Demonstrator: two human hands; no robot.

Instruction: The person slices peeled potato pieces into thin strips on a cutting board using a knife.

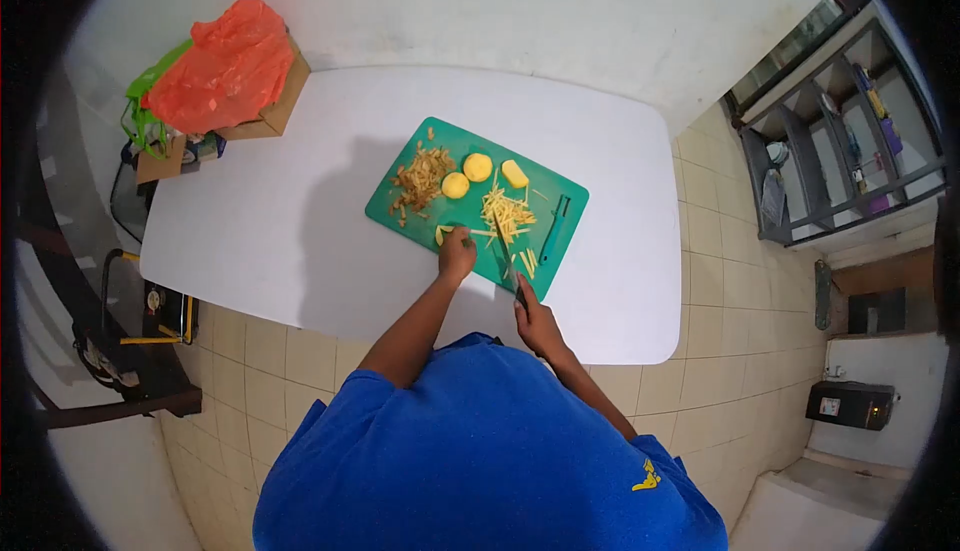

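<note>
My right hand (538,321) is wrapped round the dark handle of a kitchen knife (507,256), whose blade points away from me across a green cutting board (400,213). My left hand (457,255) is closed at the board's near edge, with its fingertips on a piece of potato (441,235) that they partly hide. Thin potato sticks (512,219) lie heaped beside the blade, and a few more (529,262) lie apart to the right. Further back sit peeled potatoes (477,168), with a heap of brown peels (422,179) to their left. A peeler (555,231) rests near the right edge.
The board lies on a white table (620,201) against a wall. A cardboard box (285,101) with a red plastic bag (225,71) stands at the table's back left. Dark shelving (815,161) and a black box (850,406) are off to the right, past the tiled floor.
</note>
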